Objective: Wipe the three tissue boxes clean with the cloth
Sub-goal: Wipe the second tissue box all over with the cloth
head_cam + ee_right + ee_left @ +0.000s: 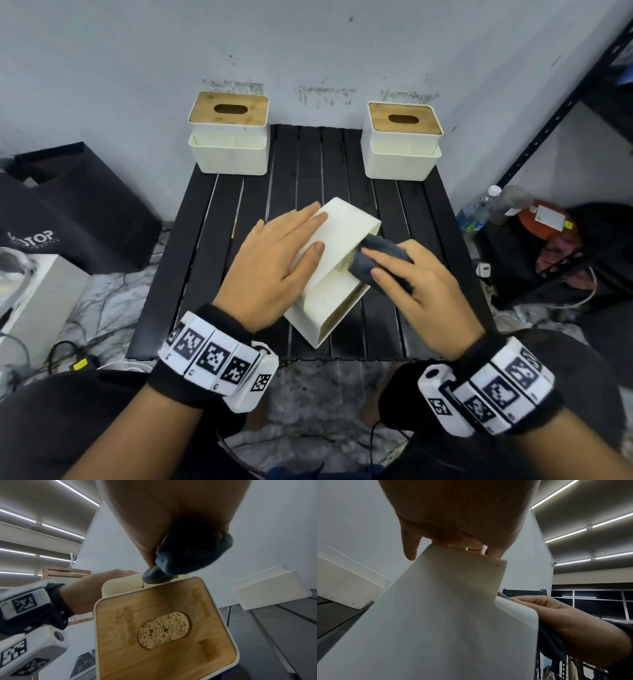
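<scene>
The left hand (274, 263) is lying flat, fingers straight, on a white tissue box (337, 240) tipped on its side mid-table (212, 219). The right hand (418, 284) is gripping a dark cloth (376, 257), pressing it against the box's 3 o'clock edge. Two more boxes are standing at 11 (228, 137) and 1 o'clock (403, 144), well apart.

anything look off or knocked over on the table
The middle box lies tipped on its side, lid facing the person, while the two back boxes stand upright. The left hand steadies it as the right hand wipes, so likely deliberate.
</scene>
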